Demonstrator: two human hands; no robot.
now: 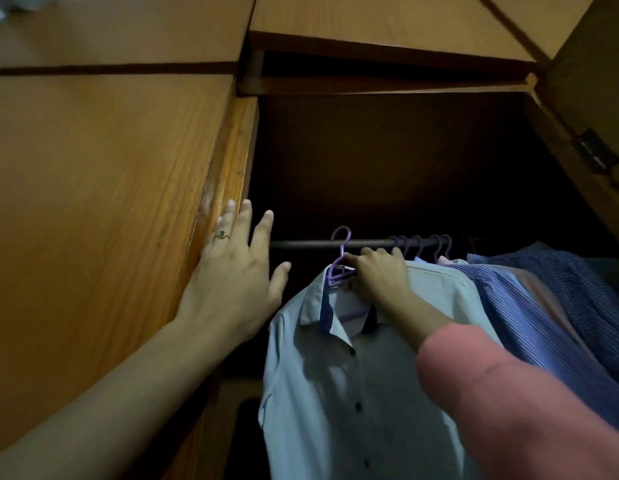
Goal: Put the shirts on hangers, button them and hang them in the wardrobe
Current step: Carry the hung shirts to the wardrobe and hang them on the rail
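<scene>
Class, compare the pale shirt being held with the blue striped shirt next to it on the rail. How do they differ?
The pale shirt is plain, with dark buttons; the blue striped shirt has fine stripes. The pale shirt shows its front and collar; the striped one shows mainly a shoulder. The right hand grips the pale shirt's hanger; no hand touches the striped one. Both hang on the rail.

Our right hand [377, 275] grips the purple hanger [339, 268] carrying the pale shirt [336, 393] (buttoned) at the rail [308, 243]. Our left hand [232, 271] rests spread against the wardrobe's [228, 161] left edge.
</scene>
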